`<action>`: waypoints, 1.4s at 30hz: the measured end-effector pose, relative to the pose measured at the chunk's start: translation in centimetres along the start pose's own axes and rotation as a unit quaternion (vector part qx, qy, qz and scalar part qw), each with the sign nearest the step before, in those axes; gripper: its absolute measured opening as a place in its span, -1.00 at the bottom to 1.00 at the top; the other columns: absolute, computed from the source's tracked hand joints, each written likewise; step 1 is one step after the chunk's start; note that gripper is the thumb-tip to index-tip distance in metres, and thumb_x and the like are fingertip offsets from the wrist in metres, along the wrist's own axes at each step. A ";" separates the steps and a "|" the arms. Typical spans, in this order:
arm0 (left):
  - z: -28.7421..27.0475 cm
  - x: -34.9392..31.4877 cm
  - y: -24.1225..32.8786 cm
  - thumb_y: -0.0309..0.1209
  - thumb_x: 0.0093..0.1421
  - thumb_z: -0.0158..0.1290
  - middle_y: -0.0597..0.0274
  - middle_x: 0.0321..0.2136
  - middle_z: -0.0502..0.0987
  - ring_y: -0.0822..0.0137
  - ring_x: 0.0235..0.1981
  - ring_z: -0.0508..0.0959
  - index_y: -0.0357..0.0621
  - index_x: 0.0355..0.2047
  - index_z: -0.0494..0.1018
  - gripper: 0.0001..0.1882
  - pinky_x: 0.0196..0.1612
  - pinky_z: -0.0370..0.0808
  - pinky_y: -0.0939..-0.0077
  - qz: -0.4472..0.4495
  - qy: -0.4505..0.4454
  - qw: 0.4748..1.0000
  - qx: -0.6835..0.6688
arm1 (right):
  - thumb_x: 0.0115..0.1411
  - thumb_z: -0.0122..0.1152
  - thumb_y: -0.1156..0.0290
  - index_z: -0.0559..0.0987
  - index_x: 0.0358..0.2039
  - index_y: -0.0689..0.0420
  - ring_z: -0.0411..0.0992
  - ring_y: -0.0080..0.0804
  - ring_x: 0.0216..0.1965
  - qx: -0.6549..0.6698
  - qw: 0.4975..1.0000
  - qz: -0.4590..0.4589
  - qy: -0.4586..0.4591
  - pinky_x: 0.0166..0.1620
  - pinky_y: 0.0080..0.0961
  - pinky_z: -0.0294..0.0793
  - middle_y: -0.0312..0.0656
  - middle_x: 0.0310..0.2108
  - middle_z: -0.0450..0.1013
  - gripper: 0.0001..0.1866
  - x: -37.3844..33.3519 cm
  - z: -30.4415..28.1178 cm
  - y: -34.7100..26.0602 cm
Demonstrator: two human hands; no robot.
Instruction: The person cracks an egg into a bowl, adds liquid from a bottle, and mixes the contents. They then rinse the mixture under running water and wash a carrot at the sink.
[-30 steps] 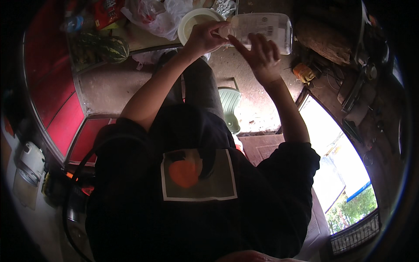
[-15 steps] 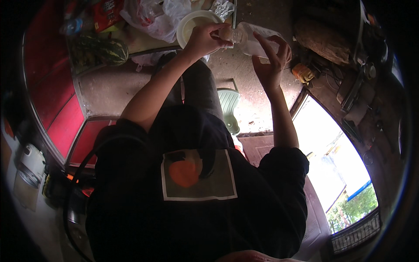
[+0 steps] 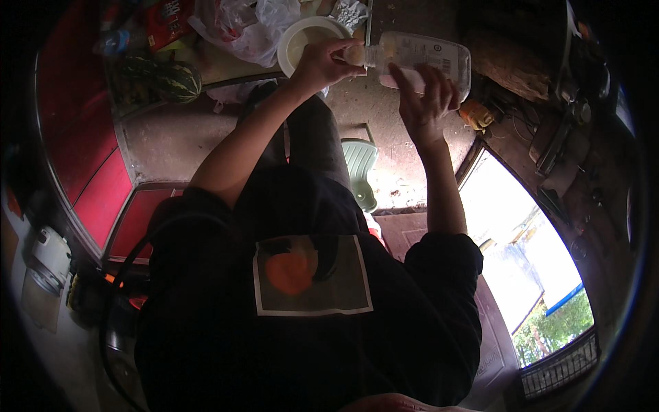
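My left hand (image 3: 322,67) is closed in a pinch on a small round pale thing (image 3: 354,55), whose kind I cannot make out. This thing meets the mouth of a clear plastic bottle (image 3: 441,60), which lies sideways in the air with its neck to the left. A printed label with a barcode shows on the bottle, and a yellowish patch is visible near its neck. From the near side, the fingers of my right hand (image 3: 427,93) are bent against the bottle's body and hold it. Just left of the bottle's neck and partly behind my left hand stands a pale round bowl (image 3: 294,42).
A white plastic bag (image 3: 240,34), a red packet (image 3: 170,24) and a striped green squash (image 3: 175,81) lie at the far left. Below the bottle stands a light green plastic stool (image 3: 358,168). A log (image 3: 511,65) and an orange container (image 3: 475,115) lie at right.
The bottle has turned in my right hand, so its printed label and barcode now show, and it reaches farther right. My right fingers have shifted along it. My left hand has barely moved.
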State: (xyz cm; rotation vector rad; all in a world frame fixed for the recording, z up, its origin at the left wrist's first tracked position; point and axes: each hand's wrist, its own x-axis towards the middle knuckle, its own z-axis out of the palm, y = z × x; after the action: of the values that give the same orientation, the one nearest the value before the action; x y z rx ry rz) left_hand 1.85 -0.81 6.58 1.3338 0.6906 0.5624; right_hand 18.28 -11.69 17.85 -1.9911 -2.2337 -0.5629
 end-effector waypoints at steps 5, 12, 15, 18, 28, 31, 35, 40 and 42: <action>-0.2 0.1 1.1 -0.47 -0.08 0.30 0.13 -0.45 0.62 0.44 -0.42 0.63 -0.13 0.01 0.47 -0.43 -0.29 0.57 0.59 -0.019 -0.006 0.995 0.096 | 0.15 0.14 0.34 0.36 0.16 -0.37 0.25 -0.50 0.09 -0.173 0.969 -0.173 -0.036 0.08 -0.47 0.11 -0.38 0.02 0.29 -0.46 0.2 -0.5 -1.1; 0.2 0.0 0.5 -0.58 -0.13 0.23 0.12 -0.42 0.60 0.44 -0.37 0.60 -0.26 0.02 0.44 -0.40 -0.25 0.55 0.59 -0.027 0.012 0.999 0.042 | 0.11 -0.03 0.23 0.29 0.21 -0.11 0.21 -0.54 0.16 -0.282 0.912 -0.298 -0.017 0.29 -0.29 -0.14 -0.34 0.01 0.31 -0.41 1.1 -0.8 -1.2; 0.6 -0.3 0.9 -0.60 -0.14 0.22 0.10 -0.38 0.60 0.43 -0.35 0.60 -0.29 0.00 0.45 -0.41 -0.24 0.55 0.58 -0.023 0.029 0.999 0.014 | 0.11 -0.07 0.22 0.25 0.24 -0.06 0.20 -0.54 0.17 -0.311 0.898 -0.310 -0.043 0.34 -0.22 -0.27 -0.35 0.00 0.30 -0.38 1.4 -1.5 -1.8; 0.7 -0.5 1.4 -0.61 -0.14 0.21 0.08 -0.33 0.61 0.43 -0.35 0.59 -0.28 -0.01 0.46 -0.43 -0.23 0.55 0.57 -0.012 0.043 0.999 0.018 | 0.12 -0.10 0.24 0.27 0.24 -0.03 0.22 -0.46 0.16 -0.308 0.901 -0.306 -0.021 0.35 -0.16 -0.34 -0.31 0.00 0.31 -0.39 1.6 -2.4 -2.2; 0.5 -0.1 3.1 -0.70 -0.11 0.12 0.12 -0.36 0.59 0.40 -0.33 0.60 -0.25 -0.05 0.48 -0.49 -0.23 0.56 0.57 0.031 0.057 0.994 0.085 | 0.18 -0.15 0.30 0.28 0.26 -0.13 0.24 -0.42 0.17 -0.319 0.906 -0.274 -0.050 0.33 -0.17 -0.30 -0.31 0.00 0.33 -0.42 2.2 -2.9 -2.7; 1.3 -0.9 3.5 -0.69 -0.11 0.13 0.14 -0.35 0.58 0.42 -0.32 0.60 -0.26 -0.06 0.48 -0.50 -0.21 0.57 0.57 0.074 0.095 0.993 0.015 | 0.17 -0.14 0.29 0.28 0.26 -0.15 0.23 -0.45 0.17 -0.319 0.913 -0.252 0.014 0.33 -0.17 -0.30 -0.34 -0.01 0.33 -0.42 2.1 -3.5 -2.6; 1.2 -0.5 3.7 -0.65 -0.11 0.16 0.16 -0.36 0.58 0.47 -0.37 0.60 -0.23 -0.05 0.48 -0.48 -0.24 0.57 0.60 0.072 0.107 0.987 0.097 | 0.16 -0.10 0.28 0.29 0.25 -0.19 0.25 -0.50 0.14 -0.285 0.924 -0.250 -0.044 0.31 -0.25 -0.21 -0.36 -0.01 0.33 -0.42 2.1 -3.2 -2.3; 1.1 -0.9 4.4 -0.61 -0.11 0.21 0.16 -0.36 0.59 0.48 -0.36 0.61 -0.18 -0.03 0.48 -0.47 -0.25 0.58 0.61 0.022 0.084 0.990 0.113 | 0.16 0.06 0.24 0.33 0.22 -0.35 0.24 -0.54 0.12 -0.209 0.959 -0.186 -0.034 0.09 -0.43 0.02 -0.39 0.03 0.29 -0.44 1.6 -2.8 -1.2; 0.9 -0.2 4.6 -0.59 -0.10 0.25 0.16 -0.34 0.60 0.47 -0.35 0.61 -0.16 -0.02 0.48 -0.46 -0.25 0.58 0.62 0.015 0.076 0.991 0.105 | 0.15 0.15 0.27 0.36 0.19 -0.38 0.26 -0.52 0.07 -0.166 0.976 -0.141 0.008 0.05 -0.42 0.08 -0.39 -0.02 0.29 -0.44 1.8 -2.5 -0.6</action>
State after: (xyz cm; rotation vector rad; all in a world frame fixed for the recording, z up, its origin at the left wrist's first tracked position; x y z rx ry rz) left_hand 2.51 -0.82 11.25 1.5106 0.8740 0.6336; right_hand 16.98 -10.88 20.56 -1.7948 -2.5730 -1.0409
